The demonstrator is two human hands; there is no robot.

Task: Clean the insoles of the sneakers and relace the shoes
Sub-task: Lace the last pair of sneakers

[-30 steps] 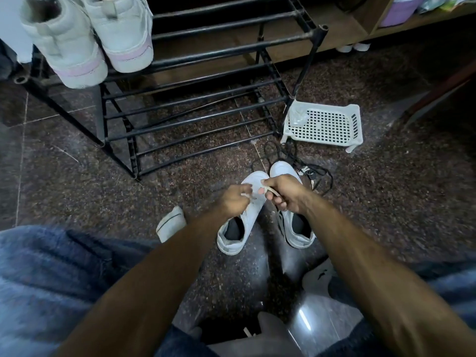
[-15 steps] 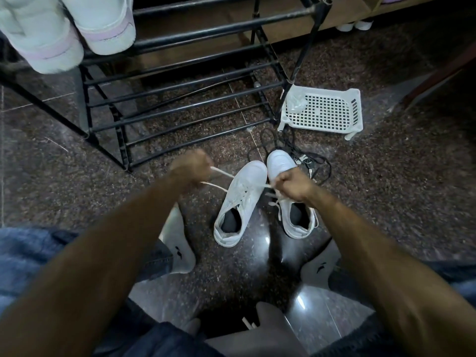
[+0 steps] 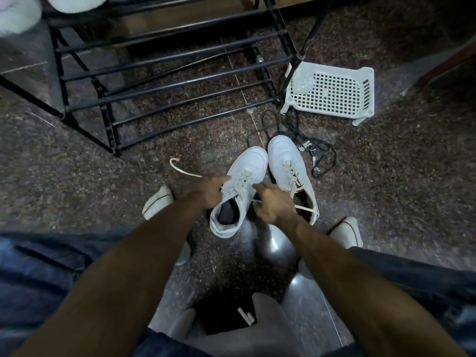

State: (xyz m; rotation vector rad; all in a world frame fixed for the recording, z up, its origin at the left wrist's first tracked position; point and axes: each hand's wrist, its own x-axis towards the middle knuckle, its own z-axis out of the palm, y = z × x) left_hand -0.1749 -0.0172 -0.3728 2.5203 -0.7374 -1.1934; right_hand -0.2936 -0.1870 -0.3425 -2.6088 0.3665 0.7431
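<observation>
Two white sneakers stand side by side on the dark stone floor, toes pointing away from me. Over the left sneaker [image 3: 247, 166], my left hand [image 3: 206, 193] sits at the eyelets and holds a white lace [image 3: 180, 170] whose free end curls out to the left. My right hand [image 3: 271, 204] is between the two shoes at the left sneaker's tongue, fingers on a thin lace strand; motion blur hides the exact grip. Another lace end lies across the opening of the right sneaker [image 3: 286, 158]. Dark insoles show inside both shoes.
A black metal shoe rack [image 3: 180, 73] stands ahead with pale shoes [image 3: 15, 19] on top. An upturned white plastic basket [image 3: 332, 95] and a tangled black cord [image 3: 323, 161] lie right of the sneakers. My feet [image 3: 157, 202] flank the shoes; my jeans-clad knees fill the bottom corners.
My left hand, which had pulled the lace out to the left, has come back to the left sneaker's eyelets with the lace trailing. My right hand has dropped lower, between the shoes.
</observation>
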